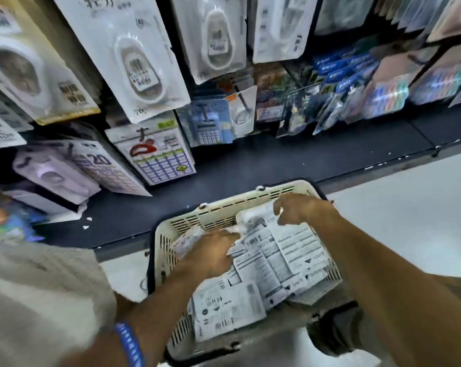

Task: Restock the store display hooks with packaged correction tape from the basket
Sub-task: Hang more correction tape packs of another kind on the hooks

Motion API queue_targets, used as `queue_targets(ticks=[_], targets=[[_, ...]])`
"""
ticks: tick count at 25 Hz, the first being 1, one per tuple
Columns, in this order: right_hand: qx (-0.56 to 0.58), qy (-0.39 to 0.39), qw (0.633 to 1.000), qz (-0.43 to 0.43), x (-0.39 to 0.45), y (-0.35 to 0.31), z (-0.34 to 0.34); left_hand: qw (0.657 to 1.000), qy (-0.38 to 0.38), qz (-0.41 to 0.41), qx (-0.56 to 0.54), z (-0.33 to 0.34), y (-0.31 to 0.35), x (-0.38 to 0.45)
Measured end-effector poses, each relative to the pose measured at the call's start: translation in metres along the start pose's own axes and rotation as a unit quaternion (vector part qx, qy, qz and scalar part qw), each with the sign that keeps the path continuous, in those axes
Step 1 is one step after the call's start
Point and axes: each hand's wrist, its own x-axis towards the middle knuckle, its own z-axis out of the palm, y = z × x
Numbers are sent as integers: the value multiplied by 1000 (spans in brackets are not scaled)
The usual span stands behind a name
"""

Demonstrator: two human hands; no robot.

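A cream plastic basket [168, 234] sits low in front of me, filled with several white packs of correction tape [266, 263] lying mostly face down. Both hands are inside it. My left hand [211, 252] presses down on the packs at the basket's left side, fingers curled over a pack edge. My right hand [301, 209] is at the far rim, pinching the top of a white pack [256, 217]. Above, white correction tape packs [142, 64] hang on the display hooks.
A dark shelf base [277, 160] runs behind the basket, with hanging calculators [209, 125] and blue stationery packs [343, 86] above it. Pale floor [409, 221] lies to the right. A blue band is on my left wrist [130, 343].
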Motion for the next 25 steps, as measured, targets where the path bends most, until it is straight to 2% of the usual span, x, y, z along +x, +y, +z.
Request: queue_targets(ticks=[2, 5, 9, 12, 14, 16, 18, 20, 22, 25], targets=[[-14, -28, 1000, 4, 1, 8, 29, 996, -48, -66, -38, 44, -11, -7], [-52, -30, 998, -6, -4, 24, 59, 989, -93, -91, -70, 68, -6, -1], [-216, -19, 975, -44, -12, 35, 102, 976, -6, -144, -164, 70, 10, 9], [-188, 5, 977, -101, -15, 25, 130, 942, 35, -230, -244, 86, 7, -10], [-115, -11, 988, -102, -12, 9, 149, 928, 49, -264, -258, 98, 0, -26], [73, -15, 997, -15, -8, -7, 161, 929, 67, -273, -240, 109, -8, -38], [291, -63, 953, 58, -1, -21, 164, 927, 64, -273, -250, 120, -15, -49], [428, -108, 893, 86, 4, -38, 165, 913, 44, -281, -294, 128, -20, -57], [502, -133, 851, 72, 3, -60, 170, 897, 10, -284, -337, 132, -27, -61], [555, -115, 823, 43, 6, -88, 187, 915, -92, -239, -312, 133, -35, -62]])
